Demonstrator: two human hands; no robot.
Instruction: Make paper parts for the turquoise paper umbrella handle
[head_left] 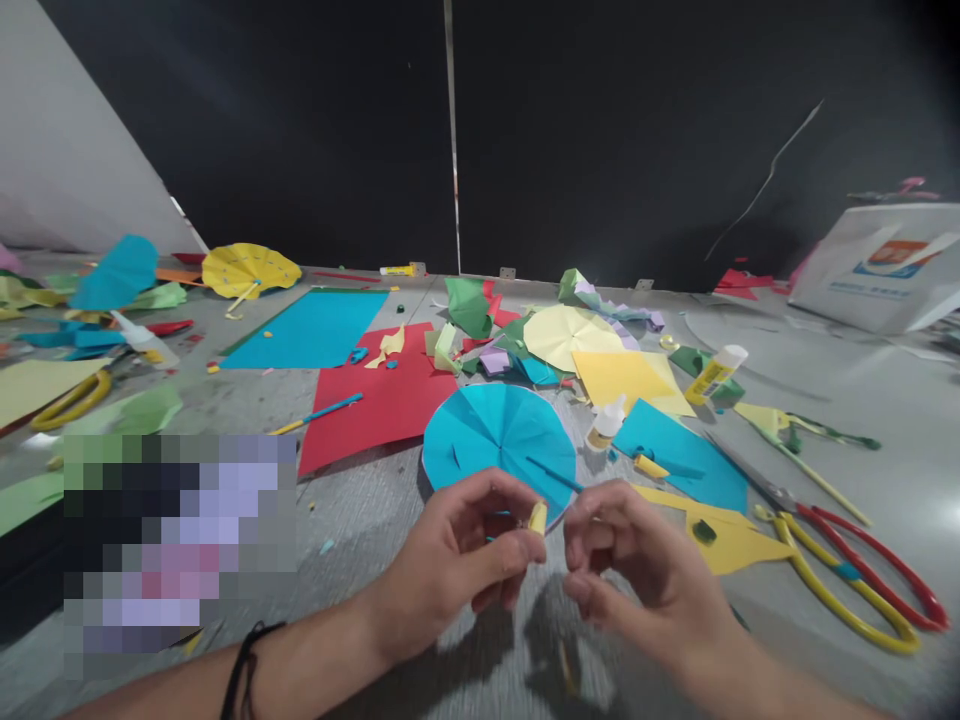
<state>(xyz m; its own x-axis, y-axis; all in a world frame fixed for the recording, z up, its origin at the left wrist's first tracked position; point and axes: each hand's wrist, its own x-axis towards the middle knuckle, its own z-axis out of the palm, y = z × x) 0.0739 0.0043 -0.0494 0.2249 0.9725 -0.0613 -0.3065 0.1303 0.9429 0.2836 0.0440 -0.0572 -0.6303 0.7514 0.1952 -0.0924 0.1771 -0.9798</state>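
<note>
Between the thumb and fingertips of my left hand [480, 550] is a small roll of yellow paper [537, 518]. Close by on the right, my right hand [645, 570] has curled fingers with a gap to the thumb, and nothing shows between them. Just beyond both hands lies a pleated blue paper disc [487, 425], its near edge partly covered by my left hand. A thin blue stick [553, 474] rests over the disc, its right end meeting the edge of my right hand. Yellow cut paper [727, 545] lies right of my right hand.
Red-handled and yellow-handled scissors [847, 570] lie at right. A glue bottle [604, 425] and a glue stick [716, 375] stand beyond my right hand. Red paper [375, 400], blue sheets [307, 330] and scraps cover the grey table. A white bag [885, 265] stands far right.
</note>
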